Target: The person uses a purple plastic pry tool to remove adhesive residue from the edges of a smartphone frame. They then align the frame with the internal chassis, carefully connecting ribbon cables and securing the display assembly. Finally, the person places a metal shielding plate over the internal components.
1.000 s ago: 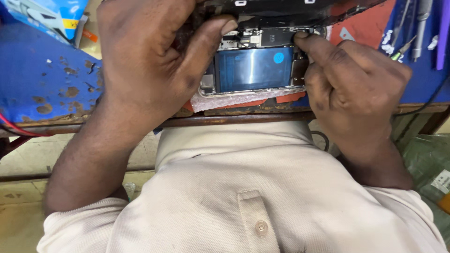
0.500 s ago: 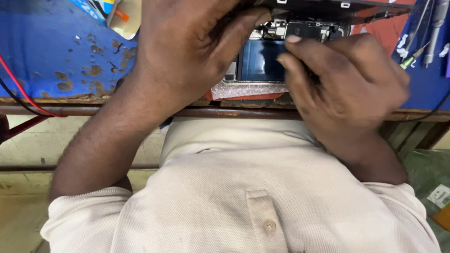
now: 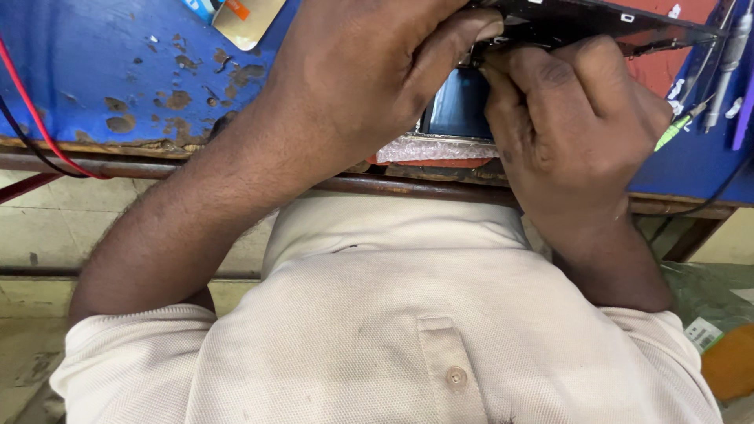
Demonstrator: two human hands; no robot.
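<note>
An opened phone (image 3: pixel 459 110) lies on a pale padded sheet (image 3: pixel 432 148) at the near edge of the bench, its dark battery showing between my hands. Its lifted screen panel (image 3: pixel 605 22) stands tilted along the top. My left hand (image 3: pixel 369 71) wraps over the phone's left side, with the thumb pressed on the upper inside. From the right, my right hand (image 3: pixel 581 118) is curled over the phone with its fingertips pressed at the top, next to that thumb. Whatever lies under the fingertips is hidden.
The worn blue benchtop (image 3: pixel 118 71) carries a card (image 3: pixel 247 16) at the top, and a red wire (image 3: pixel 31 110) crosses it on the left. On the right are a red mat (image 3: pixel 667 71), screwdrivers (image 3: pixel 726 55) and a green-tipped tool (image 3: pixel 675 129). A green bag (image 3: pixel 707 290) lies low on the right.
Both hands have closed in over the phone. My right hand has moved left and now covers most of the battery, and its fingers have curled in toward my left thumb.
</note>
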